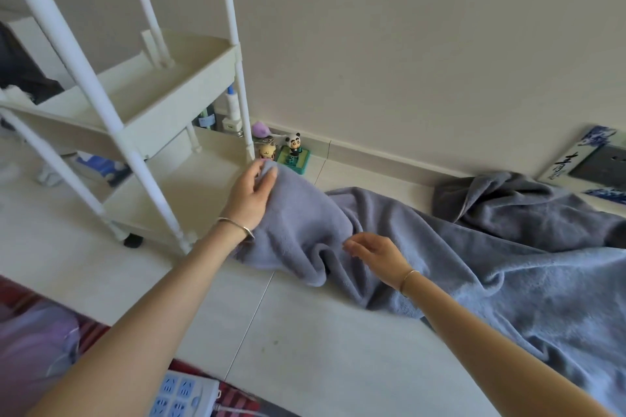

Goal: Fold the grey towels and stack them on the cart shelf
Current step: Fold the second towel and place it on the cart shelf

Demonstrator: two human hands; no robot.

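Note:
A large grey towel (474, 267) lies rumpled across the tiled floor on the right. My left hand (249, 198) grips its lifted left end, thumb and fingers curled over the cloth, close to the cart's front right post. My right hand (374, 252) hovers with relaxed fingers over a fold in the towel's middle, touching or nearly touching it. A second grey towel (501, 200) is bunched by the wall behind. The white cart (135, 118) stands at the left with bare cream shelves; its lowest shelf (189, 193) is level with my left hand.
Small toys, a panda figure (294, 143) among them, stand against the baseboard by the cart. Bottles (232, 105) sit behind the cart. A blue-and-white panel (582, 159) leans on the wall at right. A power strip (184, 394) lies at the bottom near red patterned cloth.

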